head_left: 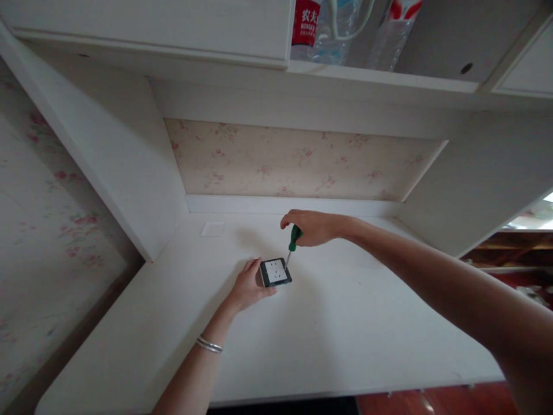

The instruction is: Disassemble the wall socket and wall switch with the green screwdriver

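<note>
A small square wall socket [275, 271], white face in a dark frame, lies flat on the white desk [345, 328]. My left hand [247, 286] grips its left edge with closed fingers and holds it down; a silver bracelet circles that wrist. My right hand [311, 226] is closed around the green handle of a screwdriver [292, 243]. The screwdriver stands nearly upright, its tip touching the socket's upper right edge.
A white square cover plate [212, 229] lies near the desk's back left corner. White side panels wall the desk on both sides, with floral wallpaper behind. Water bottles [334, 29] stand on the shelf above. The desk's front edge runs along the bottom.
</note>
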Tool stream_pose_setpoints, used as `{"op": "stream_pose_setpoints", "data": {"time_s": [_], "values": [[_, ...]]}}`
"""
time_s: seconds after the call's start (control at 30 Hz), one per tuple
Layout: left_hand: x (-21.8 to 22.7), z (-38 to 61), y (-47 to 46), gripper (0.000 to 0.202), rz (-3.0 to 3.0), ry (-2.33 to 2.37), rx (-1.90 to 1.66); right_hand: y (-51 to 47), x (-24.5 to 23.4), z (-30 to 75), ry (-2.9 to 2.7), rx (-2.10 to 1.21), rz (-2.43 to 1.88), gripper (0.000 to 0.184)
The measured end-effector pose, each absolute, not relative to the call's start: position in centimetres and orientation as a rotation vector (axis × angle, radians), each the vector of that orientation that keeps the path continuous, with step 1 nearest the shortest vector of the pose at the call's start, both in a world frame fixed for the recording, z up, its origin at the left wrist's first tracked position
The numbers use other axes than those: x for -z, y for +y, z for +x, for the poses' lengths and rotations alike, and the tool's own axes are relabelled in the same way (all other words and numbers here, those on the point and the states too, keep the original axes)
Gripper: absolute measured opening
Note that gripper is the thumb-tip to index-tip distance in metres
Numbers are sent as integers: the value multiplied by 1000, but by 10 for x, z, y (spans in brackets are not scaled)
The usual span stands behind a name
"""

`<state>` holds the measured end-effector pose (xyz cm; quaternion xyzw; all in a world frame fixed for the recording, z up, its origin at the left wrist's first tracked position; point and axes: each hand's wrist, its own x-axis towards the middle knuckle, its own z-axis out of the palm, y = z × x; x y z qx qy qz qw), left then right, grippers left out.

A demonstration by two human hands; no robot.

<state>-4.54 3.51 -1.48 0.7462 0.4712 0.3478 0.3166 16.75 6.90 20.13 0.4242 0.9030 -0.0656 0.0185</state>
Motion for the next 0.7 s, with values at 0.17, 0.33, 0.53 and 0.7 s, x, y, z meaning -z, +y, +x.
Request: {"op": "stream_pose_setpoints", "data": {"time_s": [0.17, 0.33, 0.53, 0.7], "values": [[13, -44, 35, 76, 2034, 1229, -945, 63, -203, 165, 2737, 145, 1428, 31], [11, -42, 34, 75, 2013, 1263, -950, 58, -204, 164, 2847, 177, 1246, 37], [13, -41, 34, 72, 1977, 1265, -982, 53, -207, 162, 2849, 154, 1250, 27], [17, -40, 35, 75, 1956, 1282, -1022, 52, -207, 160, 2896, 200, 1202, 24]]}}
